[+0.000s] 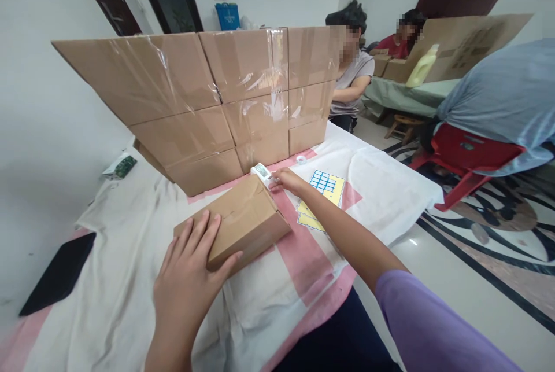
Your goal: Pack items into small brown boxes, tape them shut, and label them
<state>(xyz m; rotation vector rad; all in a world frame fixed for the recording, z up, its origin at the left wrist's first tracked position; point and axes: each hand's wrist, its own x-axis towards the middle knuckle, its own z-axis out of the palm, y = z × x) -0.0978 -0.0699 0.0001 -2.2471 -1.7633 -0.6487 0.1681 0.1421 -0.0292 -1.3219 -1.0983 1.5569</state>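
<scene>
A closed brown cardboard box point(243, 210) lies on the cloth-covered table in front of me. My left hand point(191, 262) grips its near left end, with the fingers across the top and the thumb along the front side. At the box's far right corner, my right hand point(286, 181) has its fingers closed on the end of a small white device point(261, 173) with a greyish panel. What the device is, I cannot make out. Right of that hand lie yellow sheets point(328, 183) with blue-edged labels, partly behind my forearm. A small tape roll point(300, 159) sits beyond them.
A tall partition of taped cardboard point(254, 94) stands behind the box. On the left are a black flat object point(58, 271) and a green-and-white packet point(120, 167). Several people sit nearby, one on a red chair point(477, 149). A yellowish bottle point(422, 66) stands on another table.
</scene>
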